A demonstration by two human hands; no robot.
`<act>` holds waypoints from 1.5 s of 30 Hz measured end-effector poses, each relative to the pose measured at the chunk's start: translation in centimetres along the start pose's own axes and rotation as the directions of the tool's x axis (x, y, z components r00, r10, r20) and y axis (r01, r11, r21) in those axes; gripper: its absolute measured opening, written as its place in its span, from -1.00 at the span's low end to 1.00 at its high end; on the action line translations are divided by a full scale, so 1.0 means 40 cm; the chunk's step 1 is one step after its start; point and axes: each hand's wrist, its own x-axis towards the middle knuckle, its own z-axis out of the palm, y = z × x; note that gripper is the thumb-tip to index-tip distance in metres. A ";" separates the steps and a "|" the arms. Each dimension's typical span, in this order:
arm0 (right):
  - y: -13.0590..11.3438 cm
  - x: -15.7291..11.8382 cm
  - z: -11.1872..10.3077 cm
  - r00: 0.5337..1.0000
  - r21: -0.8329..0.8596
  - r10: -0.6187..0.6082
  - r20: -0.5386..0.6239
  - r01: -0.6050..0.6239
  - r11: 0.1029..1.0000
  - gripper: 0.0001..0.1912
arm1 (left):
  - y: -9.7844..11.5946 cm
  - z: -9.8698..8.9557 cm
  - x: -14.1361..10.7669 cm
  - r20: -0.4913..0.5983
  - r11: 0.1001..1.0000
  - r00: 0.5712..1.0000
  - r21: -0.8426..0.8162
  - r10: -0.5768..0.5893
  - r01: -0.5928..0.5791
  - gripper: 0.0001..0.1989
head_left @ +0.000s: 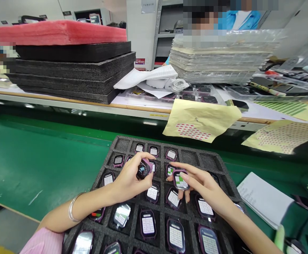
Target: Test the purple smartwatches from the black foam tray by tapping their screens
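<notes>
Two hands work over a black foam tray point(124, 139): the left hand point(129, 180) pinches one smartwatch point(143, 168) closely, the right hand point(200, 185) grips a second smartwatch point(180, 180) narrowly above the filled cells, with empty cells point(189, 157) along the far edge.

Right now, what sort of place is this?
Probably an electronics assembly line, likely making smartwatches: a green conveyor belt runs past a black foam tray of purple-framed smartwatches, with a sheet of small red stickers and stacked foam trays nearby.

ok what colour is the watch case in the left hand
Pinkish purple: the watch in the left hand, best in the head view.
</notes>
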 end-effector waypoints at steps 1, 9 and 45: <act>-0.001 0.000 0.000 1.000 -0.001 0.002 0.000 -0.002 1.000 -0.43 | 0.000 0.000 0.000 0.002 1.000 1.000 0.001 -0.003 0.003 -0.67; 0.007 0.000 -0.001 1.000 -0.011 0.021 -0.009 -0.022 1.000 -0.41 | -0.033 0.021 0.016 0.241 0.867 0.924 -0.337 -0.297 0.367 -0.59; -0.006 -0.003 0.004 1.000 0.000 0.002 0.015 -0.002 1.000 -0.48 | -0.036 0.028 0.003 0.197 0.903 0.945 -0.296 -0.262 0.312 -0.79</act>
